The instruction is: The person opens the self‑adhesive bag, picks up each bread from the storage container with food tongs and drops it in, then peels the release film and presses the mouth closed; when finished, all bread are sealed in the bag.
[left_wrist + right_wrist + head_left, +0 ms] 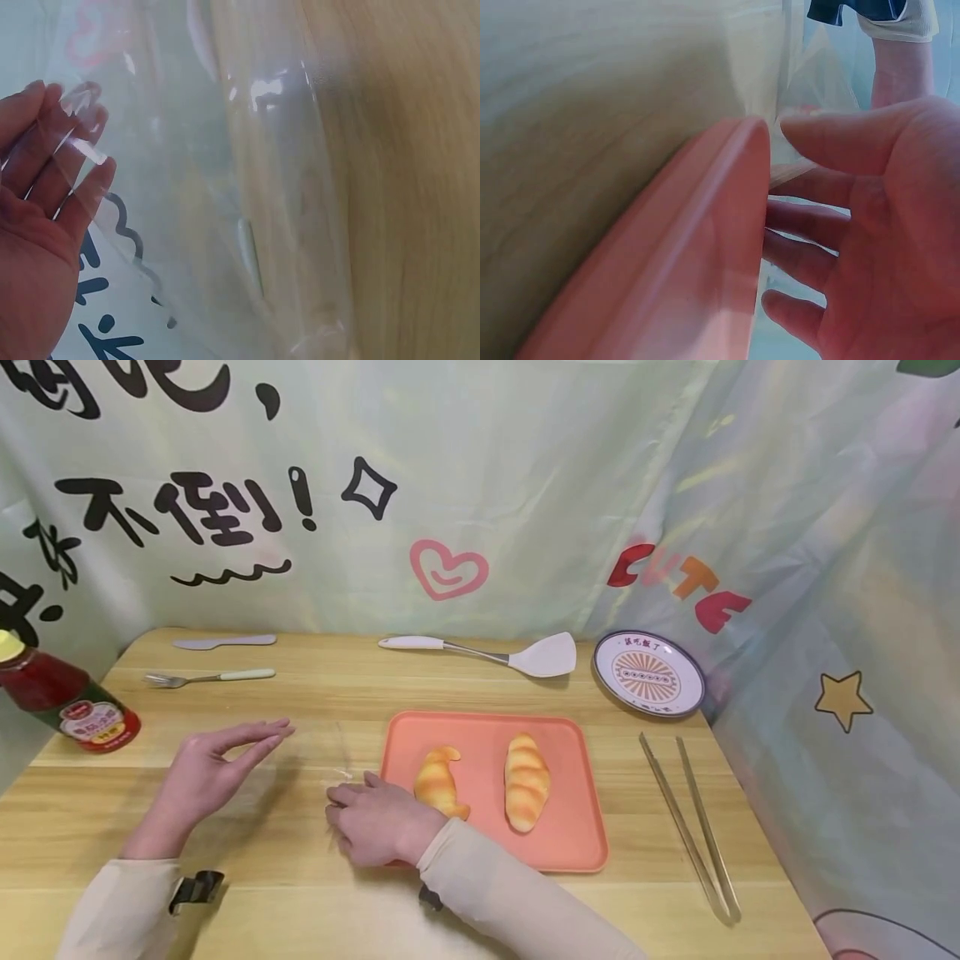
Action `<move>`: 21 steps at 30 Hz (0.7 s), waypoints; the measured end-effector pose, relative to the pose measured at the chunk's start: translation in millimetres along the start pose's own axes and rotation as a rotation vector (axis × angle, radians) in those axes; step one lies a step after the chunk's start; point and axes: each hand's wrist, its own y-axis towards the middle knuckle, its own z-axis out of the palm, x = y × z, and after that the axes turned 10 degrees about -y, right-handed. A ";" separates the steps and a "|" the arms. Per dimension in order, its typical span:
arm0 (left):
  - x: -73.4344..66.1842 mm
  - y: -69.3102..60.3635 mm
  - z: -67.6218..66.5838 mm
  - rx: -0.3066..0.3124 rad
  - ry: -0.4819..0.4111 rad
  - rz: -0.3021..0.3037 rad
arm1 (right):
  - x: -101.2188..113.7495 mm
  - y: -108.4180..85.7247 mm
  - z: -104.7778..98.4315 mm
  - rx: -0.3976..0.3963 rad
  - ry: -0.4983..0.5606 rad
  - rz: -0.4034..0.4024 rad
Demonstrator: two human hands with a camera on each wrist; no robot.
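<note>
My left hand (213,768) is raised above the table, thumb and fingertips close together, pinching a thin clear plastic bag (277,172). In the left wrist view the bag spreads over the fingertips and across the wood. Only faint glints of it show in the head view. My right hand (382,818) is low beside the left edge of a pink tray (480,852), fingers loosely bent and thumb apart from them. Part of its fingertips lies behind the tray rim in the right wrist view. On the tray lie a curved croissant (437,783) and a straight bread roll (527,783).
A red sauce bottle (75,702) stands at the left. Behind lie a table knife (225,642), a fork (217,677) and a white spatula (543,656). A plate (648,675) leans at the back right, above metal tongs (693,827). Printed cloth hangs around the table.
</note>
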 end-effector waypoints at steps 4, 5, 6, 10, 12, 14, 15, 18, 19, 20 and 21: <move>-0.3 -0.6 -0.6 0.010 0.005 0.016 | -3.0 -3.0 -3.1 -0.022 0.021 0.010; -0.7 -0.8 -0.6 0.011 0.008 0.014 | -4.3 -4.4 -4.1 -0.037 0.023 0.013; -1.1 -0.9 -0.6 0.012 0.011 0.009 | -5.9 -6.2 -5.3 -0.060 0.026 0.015; -2.9 -0.9 1.8 0.016 0.016 -0.015 | -14.7 -16.6 -8.7 -0.156 0.050 0.040; -3.4 -0.7 3.2 0.020 0.026 -0.024 | -21.4 -24.2 -10.1 -0.197 0.064 0.059; -3.2 -0.7 4.3 0.024 0.042 -0.031 | -29.5 -33.8 -11.2 -0.239 0.075 0.079; -2.8 -0.8 4.7 0.026 0.052 -0.033 | -34.4 -39.4 -11.5 -0.263 0.074 0.084; -2.1 -1.3 4.9 0.021 0.082 -0.036 | -51.0 -57.7 -10.8 -0.331 0.081 0.103; -1.9 -1.5 5.0 0.018 0.089 -0.035 | -56.7 -64.6 -10.4 -0.346 0.103 0.114; -1.9 -1.7 5.1 0.014 0.095 -0.031 | -62.5 -71.9 -9.8 -0.353 0.123 0.127; -2.1 -1.7 5.2 0.010 0.098 -0.028 | -68.2 -79.1 -9.1 -0.363 0.143 0.142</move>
